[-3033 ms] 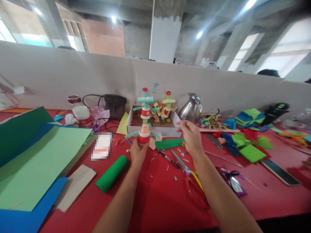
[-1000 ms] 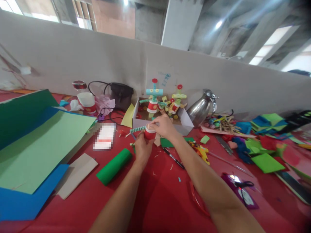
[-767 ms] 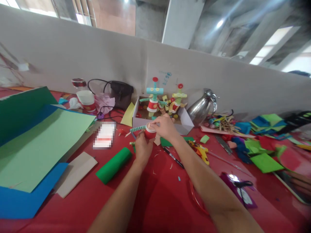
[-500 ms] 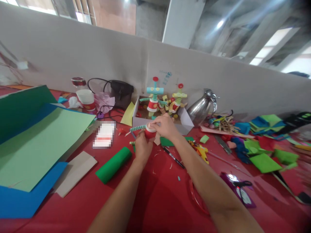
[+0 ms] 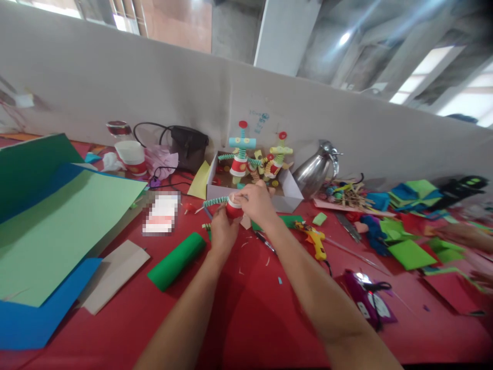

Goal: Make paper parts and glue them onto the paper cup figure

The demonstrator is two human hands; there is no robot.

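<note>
My left hand (image 5: 222, 230) grips a small red and white paper cup figure (image 5: 232, 207) from below, above the red table (image 5: 246, 308). A green coiled paper arm (image 5: 215, 201) sticks out of the figure to the left. My right hand (image 5: 258, 203) is closed over the figure's top and right side, fingers pinched against it. Just behind my hands stands a white box (image 5: 287, 201) with two finished paper robot figures (image 5: 241, 156) in it.
Large green and blue paper sheets (image 5: 57, 221) lie at the left, a green paper roll (image 5: 176, 261) near my left arm. A yellow glue gun (image 5: 316, 239), a metal jug (image 5: 316, 172), a black bag (image 5: 188, 146) and coloured felt pieces (image 5: 408, 226) crowd the right and back.
Three seconds ago my right hand was free to the right of the figure; it has since come onto the figure's top. A glue gun now lies where scissors were. The view shifted slightly.
</note>
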